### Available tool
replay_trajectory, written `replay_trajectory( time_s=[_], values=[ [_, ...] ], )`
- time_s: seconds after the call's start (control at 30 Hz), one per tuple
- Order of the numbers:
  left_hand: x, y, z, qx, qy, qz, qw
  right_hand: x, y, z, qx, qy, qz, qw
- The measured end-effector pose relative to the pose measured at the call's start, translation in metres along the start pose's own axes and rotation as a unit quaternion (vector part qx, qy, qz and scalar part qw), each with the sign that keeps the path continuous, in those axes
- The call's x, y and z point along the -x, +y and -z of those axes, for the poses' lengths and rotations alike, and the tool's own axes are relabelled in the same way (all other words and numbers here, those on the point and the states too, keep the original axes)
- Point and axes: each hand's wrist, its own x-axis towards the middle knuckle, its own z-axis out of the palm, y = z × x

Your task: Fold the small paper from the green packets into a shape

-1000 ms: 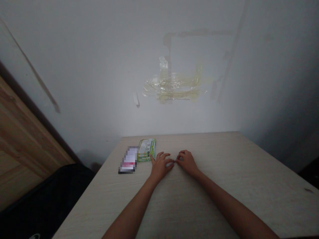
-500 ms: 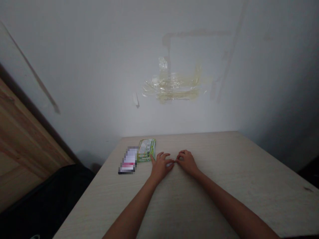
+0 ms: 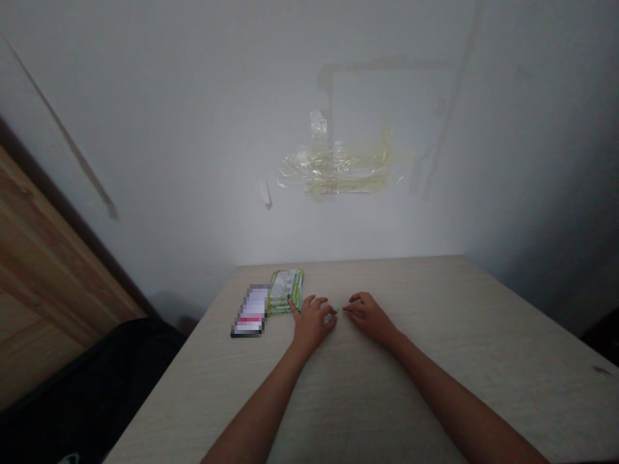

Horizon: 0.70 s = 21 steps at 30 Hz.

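Observation:
My left hand [image 3: 312, 325] rests low over the table with thumb and forefinger bent together, the other fingers spread out. At those fingertips shows a tiny pale greenish thing [image 3: 339, 311], too small to name. Just right of it is my right hand [image 3: 372, 317], its thumb and forefinger pinched together and pointing left. A small gap separates the two hands' fingertips. Whether anything is between my right fingertips cannot be made out. Beside my left hand lies a stack of green and white packets [image 3: 286, 291], close to its outstretched finger.
A phone [image 3: 250, 312] with a blurred screen lies left of the packets. The pale wooden table [image 3: 459, 361] meets a wall [image 3: 193, 129] bearing strips of clear tape [image 3: 338, 164]. At the left are a dark bag-like object [image 3: 97, 386] and a wooden panel [image 3: 43, 258].
My right hand has drawn slightly right, opening a gap between the fingertips that were together. The small greenish thing now shows at my left fingertips. My left hand has hardly moved.

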Motion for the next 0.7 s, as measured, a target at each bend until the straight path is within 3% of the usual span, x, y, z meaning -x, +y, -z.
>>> replay_trajectory(
  time_s=[0.3, 0.53, 0.7],
  values=[
    [-0.001, -0.004, -0.003, 0.03, -0.014, 0.018, 0.999, -0.002, -0.012, -0.002, 0.064, -0.029, 0.039, 0.997],
    [-0.002, -0.01, 0.006, 0.018, -0.059, 0.007, 0.998, -0.003, -0.018, -0.001, 0.075, -0.042, 0.059, 0.995],
    [-0.003, -0.015, 0.007, 0.016, -0.06, 0.009, 0.998, -0.005, -0.022, 0.001, 0.085, -0.048, 0.083, 0.992]
  ],
)
